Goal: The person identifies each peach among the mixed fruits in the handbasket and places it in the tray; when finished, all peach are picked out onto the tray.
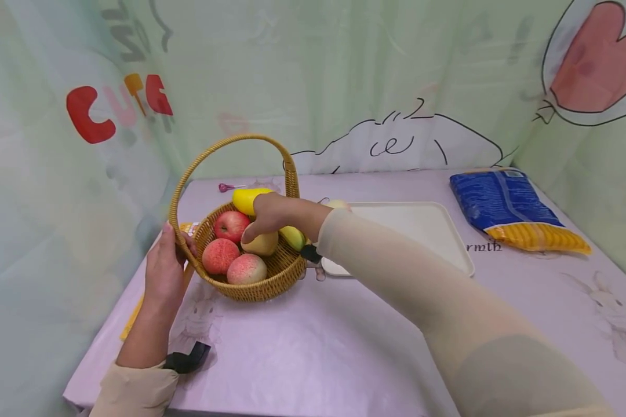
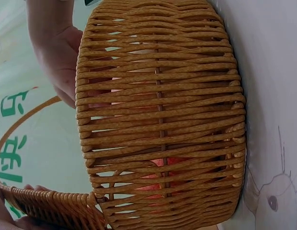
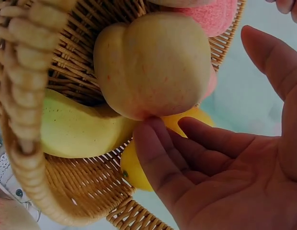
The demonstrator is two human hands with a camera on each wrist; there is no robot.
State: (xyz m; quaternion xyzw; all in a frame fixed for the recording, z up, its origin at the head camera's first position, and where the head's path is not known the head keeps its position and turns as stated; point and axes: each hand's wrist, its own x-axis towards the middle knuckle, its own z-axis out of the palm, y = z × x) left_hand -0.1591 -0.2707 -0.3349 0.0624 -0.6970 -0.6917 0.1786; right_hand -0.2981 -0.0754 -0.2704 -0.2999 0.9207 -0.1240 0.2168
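Basket handle (image 1: 229,152) arching over the fruit, tray (image 1: 412,231) just right, open table (image 1: 313,347) in front

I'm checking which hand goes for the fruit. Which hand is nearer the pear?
Right. The right hand reaches into the basket, fingertips touching the pear. The left hand grips the basket's rim outside, apart from the pear.

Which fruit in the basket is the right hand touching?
The yellowish pear mid-basket; the right hand has fingertips on it, while the red apple and two pink peaches lie untouched.
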